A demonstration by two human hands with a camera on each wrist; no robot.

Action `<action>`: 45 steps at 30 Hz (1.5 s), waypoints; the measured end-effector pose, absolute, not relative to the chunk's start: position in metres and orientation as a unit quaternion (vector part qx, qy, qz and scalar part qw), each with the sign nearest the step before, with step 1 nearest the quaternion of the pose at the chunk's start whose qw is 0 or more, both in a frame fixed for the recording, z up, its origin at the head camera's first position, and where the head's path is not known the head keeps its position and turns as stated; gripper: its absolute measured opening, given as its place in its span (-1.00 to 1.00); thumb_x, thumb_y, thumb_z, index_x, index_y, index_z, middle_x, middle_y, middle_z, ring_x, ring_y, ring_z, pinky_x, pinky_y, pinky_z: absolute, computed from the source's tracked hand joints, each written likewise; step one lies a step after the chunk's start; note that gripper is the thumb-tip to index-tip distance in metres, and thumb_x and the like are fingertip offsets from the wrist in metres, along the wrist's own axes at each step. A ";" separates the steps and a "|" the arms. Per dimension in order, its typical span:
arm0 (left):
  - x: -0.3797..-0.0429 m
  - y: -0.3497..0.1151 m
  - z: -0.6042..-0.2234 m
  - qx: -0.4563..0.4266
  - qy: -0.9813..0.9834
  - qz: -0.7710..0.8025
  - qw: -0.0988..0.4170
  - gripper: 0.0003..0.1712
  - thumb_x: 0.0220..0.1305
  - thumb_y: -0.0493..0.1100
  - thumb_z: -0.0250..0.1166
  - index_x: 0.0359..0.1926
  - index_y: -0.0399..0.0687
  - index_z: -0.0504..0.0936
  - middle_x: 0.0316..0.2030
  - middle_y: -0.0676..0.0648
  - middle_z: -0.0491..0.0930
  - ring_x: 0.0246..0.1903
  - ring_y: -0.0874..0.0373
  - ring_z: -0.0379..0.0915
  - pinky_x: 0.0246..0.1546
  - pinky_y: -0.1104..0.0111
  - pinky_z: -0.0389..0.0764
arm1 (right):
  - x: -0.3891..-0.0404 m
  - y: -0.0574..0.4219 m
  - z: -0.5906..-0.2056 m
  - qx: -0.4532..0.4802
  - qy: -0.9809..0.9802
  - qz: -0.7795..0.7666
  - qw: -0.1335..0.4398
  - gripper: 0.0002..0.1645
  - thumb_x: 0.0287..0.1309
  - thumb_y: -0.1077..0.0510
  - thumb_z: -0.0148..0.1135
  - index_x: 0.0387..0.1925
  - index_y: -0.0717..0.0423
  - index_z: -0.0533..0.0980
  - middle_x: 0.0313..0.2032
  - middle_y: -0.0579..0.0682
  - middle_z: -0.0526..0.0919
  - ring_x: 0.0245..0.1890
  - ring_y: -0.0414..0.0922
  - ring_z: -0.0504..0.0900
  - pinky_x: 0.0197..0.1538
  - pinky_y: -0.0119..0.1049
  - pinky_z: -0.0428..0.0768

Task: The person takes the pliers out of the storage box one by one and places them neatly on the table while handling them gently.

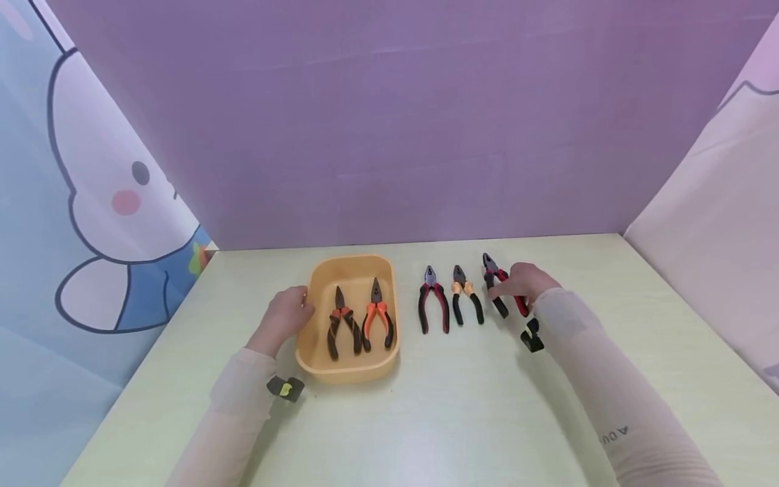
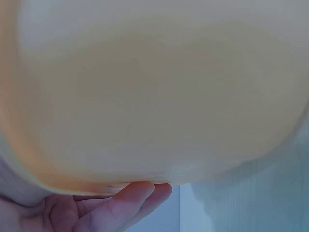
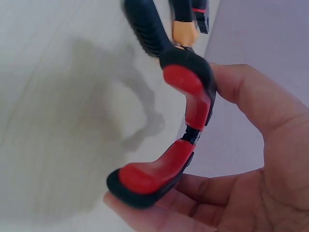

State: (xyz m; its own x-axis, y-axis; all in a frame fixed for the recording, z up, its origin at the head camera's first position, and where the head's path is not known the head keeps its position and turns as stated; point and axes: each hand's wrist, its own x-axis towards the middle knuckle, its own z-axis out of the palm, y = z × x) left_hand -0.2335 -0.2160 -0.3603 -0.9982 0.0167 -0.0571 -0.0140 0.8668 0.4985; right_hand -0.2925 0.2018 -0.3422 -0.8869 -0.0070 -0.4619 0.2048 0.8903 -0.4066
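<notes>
My left hand [image 1: 285,314] grips the left rim of a yellow-orange plastic bin [image 1: 349,376]; in the left wrist view the bin's wall [image 2: 159,106] fills most of the picture, fingers along its edge. Inside the bin lie two long-nose pliers, one pair with brown-black handles [image 1: 333,331] and one with orange-black handles [image 1: 368,318]. To the right, my right hand [image 1: 528,281] holds red-and-black-handled pliers [image 3: 166,164] between thumb and fingers, jaws pointing away from me. Their shadow shows on the table apart from the handles in the right wrist view.
Between bin and right hand, dark-red-and-black pliers [image 1: 422,308] and peach-and-black pliers [image 1: 456,297] lie side by side on the pale table [image 1: 426,419]. A purple panel [image 1: 389,135] rises behind the table. Printed cloth [image 1: 97,270] hangs at the left.
</notes>
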 end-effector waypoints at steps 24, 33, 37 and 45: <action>-0.234 -0.215 -0.360 -0.007 0.964 0.264 0.034 -0.91 0.19 -0.34 0.03 -0.36 -0.29 0.45 -0.50 -0.14 0.46 -0.52 0.07 0.39 -0.55 0.36 0.47 | -0.296 0.194 -0.360 0.040 0.954 -0.200 0.218 -0.11 -0.01 -0.15 0.25 0.16 0.43 0.26 0.09 0.34 0.39 -0.18 0.06 0.45 -0.27 -0.17 0.52; -0.234 -0.215 -0.361 -0.005 0.964 0.265 0.032 -0.92 0.18 -0.34 0.03 -0.37 -0.28 0.45 -0.51 -0.14 0.46 -0.53 0.07 0.39 -0.55 0.36 0.46 | -0.297 0.191 -0.360 0.048 0.956 -0.183 0.223 -0.19 -0.02 -0.15 0.24 0.08 0.39 0.31 0.05 0.31 0.41 -0.17 0.06 0.45 -0.20 -0.12 0.53; -0.234 -0.215 -0.360 -0.004 0.964 0.266 0.031 -0.92 0.17 -0.34 0.03 -0.38 -0.28 0.44 -0.51 -0.14 0.45 -0.53 0.07 0.39 -0.56 0.35 0.47 | -0.298 0.190 -0.362 0.050 0.959 -0.168 0.224 -0.17 0.00 -0.16 0.25 0.10 0.39 0.31 0.04 0.30 0.42 -0.17 0.06 0.45 -0.19 -0.09 0.54; -0.234 -0.216 -0.361 0.002 0.965 0.260 0.027 -0.93 0.17 -0.34 0.03 -0.43 -0.25 0.41 -0.55 -0.13 0.42 -0.55 0.08 0.36 -0.57 0.36 0.44 | -0.299 0.190 -0.366 0.056 0.960 -0.157 0.225 -0.19 -0.01 -0.16 0.27 0.09 0.36 0.34 0.00 0.28 0.45 -0.21 0.05 0.46 -0.25 -0.11 0.55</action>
